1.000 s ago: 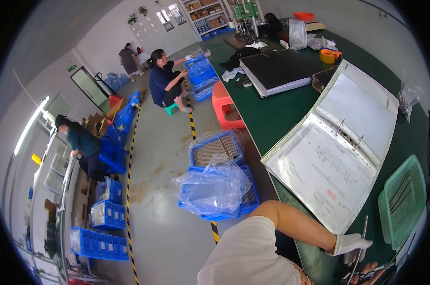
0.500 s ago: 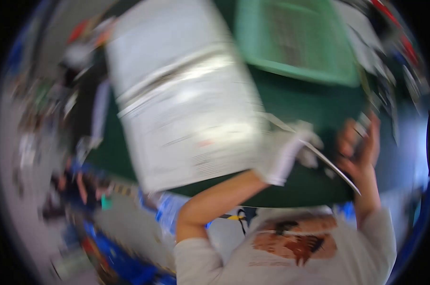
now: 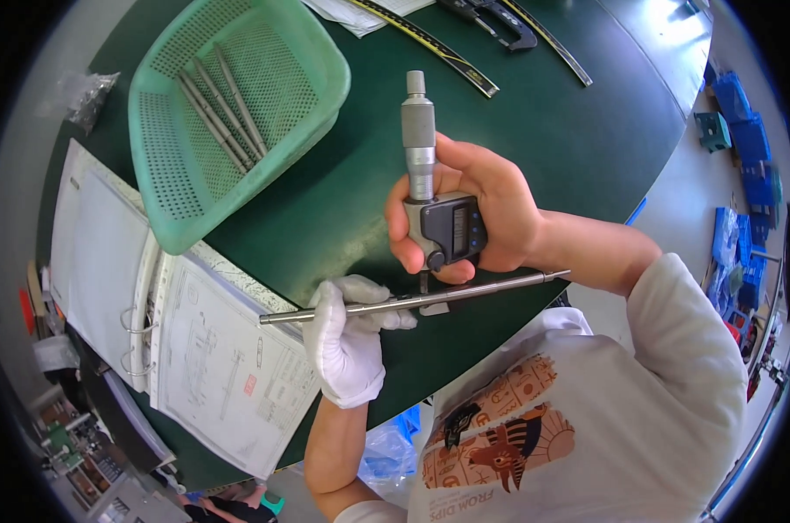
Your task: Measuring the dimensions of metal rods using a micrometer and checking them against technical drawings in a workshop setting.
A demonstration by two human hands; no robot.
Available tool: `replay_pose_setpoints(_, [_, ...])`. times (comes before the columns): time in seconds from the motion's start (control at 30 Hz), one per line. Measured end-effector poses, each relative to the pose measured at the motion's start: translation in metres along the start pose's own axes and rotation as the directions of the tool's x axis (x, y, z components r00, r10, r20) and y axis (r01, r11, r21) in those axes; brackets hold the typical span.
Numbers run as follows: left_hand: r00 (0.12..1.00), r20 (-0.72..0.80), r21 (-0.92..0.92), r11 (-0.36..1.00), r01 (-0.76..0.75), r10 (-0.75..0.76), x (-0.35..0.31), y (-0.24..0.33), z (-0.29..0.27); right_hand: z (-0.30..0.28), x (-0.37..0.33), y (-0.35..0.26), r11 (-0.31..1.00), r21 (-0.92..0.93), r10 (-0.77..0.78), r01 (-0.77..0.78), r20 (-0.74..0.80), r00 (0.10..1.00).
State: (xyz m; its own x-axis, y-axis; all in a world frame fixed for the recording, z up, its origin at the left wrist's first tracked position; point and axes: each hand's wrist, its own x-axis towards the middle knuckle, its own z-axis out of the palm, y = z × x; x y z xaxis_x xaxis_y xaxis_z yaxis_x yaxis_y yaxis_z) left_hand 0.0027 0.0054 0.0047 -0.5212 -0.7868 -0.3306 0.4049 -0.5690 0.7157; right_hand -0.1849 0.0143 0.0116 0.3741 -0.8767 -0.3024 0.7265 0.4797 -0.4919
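My left hand (image 3: 347,349), in a white glove, is closed round a slim stepped steel shaft (image 3: 500,285). The shaft lies nearly level, its right end tilted slightly up, above the table's front edge. My bare right hand (image 3: 504,205) grips a digital micrometer (image 3: 419,131) by its frame, with the grey thimble pointing away from me and the small display facing up. The micrometer's lower end meets the middle of the shaft, just right of the gloved fingers. Whether its jaws touch the shaft on both sides cannot be made out.
At the far left, a green mesh basket (image 3: 264,181) holds several similar steel shafts (image 3: 210,122). An open ring binder (image 3: 221,366) with drawings lies left of my gloved hand. A dark caliper (image 3: 500,24) and yellow-black strips (image 3: 434,45) lie at the back on the green table (image 3: 578,131).
The view has swung, sharpening from blur, with binder and basket now farther left. My hands have come together, bringing the micrometer to the shaft. The gloved hand still holds the shaft.
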Motion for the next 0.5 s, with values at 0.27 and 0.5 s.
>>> replay_pose_setpoints(0.27, [1.000, 0.007, -0.012, 1.000, -0.018, 0.018, 0.002, 0.002, -0.003, 0.002, 0.004, 0.000, 0.999, 0.011, 0.048, -0.048, 0.048, 0.998])
replay_pose_setpoints(0.5, [0.999, 0.036, 0.013, 1.000, 0.002, -0.003, 0.003, 0.004, -0.004, 0.002, 0.006, 0.001, 0.994, -0.113, 0.008, -0.004, 0.030, 1.000])
